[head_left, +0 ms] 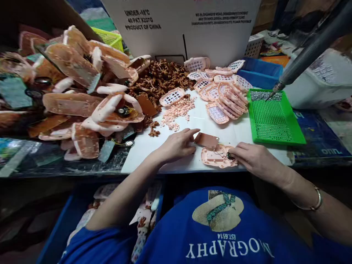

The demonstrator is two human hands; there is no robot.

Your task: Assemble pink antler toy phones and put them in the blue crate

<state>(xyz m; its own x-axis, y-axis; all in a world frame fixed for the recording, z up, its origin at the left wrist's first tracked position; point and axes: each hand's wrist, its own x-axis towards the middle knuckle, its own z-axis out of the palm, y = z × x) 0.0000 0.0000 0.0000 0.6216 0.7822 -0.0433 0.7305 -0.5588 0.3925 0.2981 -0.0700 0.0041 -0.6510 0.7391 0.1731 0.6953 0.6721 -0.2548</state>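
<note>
A pale pink plastic shell (211, 158) lies open side up on the white work surface in front of me. Just behind it is a brown circuit board (207, 140), and thin wires run between the two. My left hand (178, 146) has its thumb and fingers closed around the board's left end. With my right hand (255, 161) I pinch a small dark round speaker (230, 156) at the shell's right end; my fingertips partly cover it.
Wired shell assemblies (71, 102) pile up at left. Brown moulded pieces (162, 79), small pink buttons (177, 112) and stacked perforated shells (229, 97) lie behind. At right, a green tray (275, 124) holds screws beneath a hanging screwdriver (297, 55). A printed carton (178, 29) stands at the back.
</note>
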